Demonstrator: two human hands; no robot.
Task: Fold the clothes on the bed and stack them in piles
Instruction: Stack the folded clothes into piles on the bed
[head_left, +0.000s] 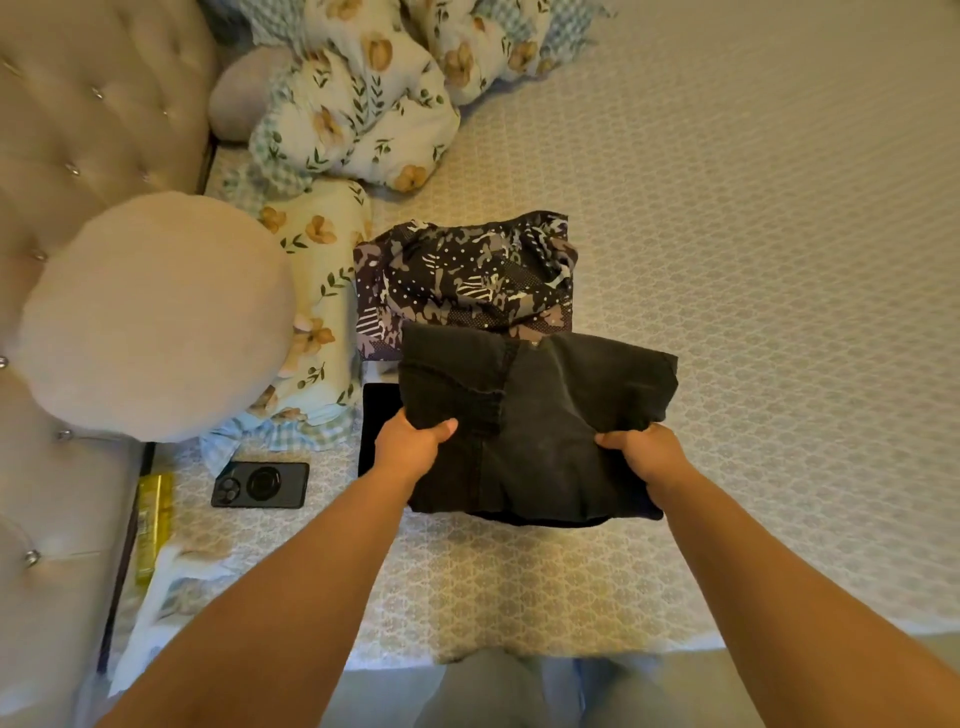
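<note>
A folded dark grey garment (550, 415) is held over the bed. My left hand (410, 447) grips its near left edge with the thumb on top. My right hand (644, 454) grips its near right edge. Beneath it lies a black folded piece (376, 415), visible at the left and along the near edge. Just behind sits a folded dark patterned garment (467, 275) with white dots and grey shapes, partly overlapped by the grey one.
The bed (753, 260) has a pale patterned cover. Floral pillows (358, 114) and a round beige cushion (150, 317) lie at the left by a tufted headboard (93, 104). A black phone (260, 484) and a yellow object (153, 525) lie near the left edge.
</note>
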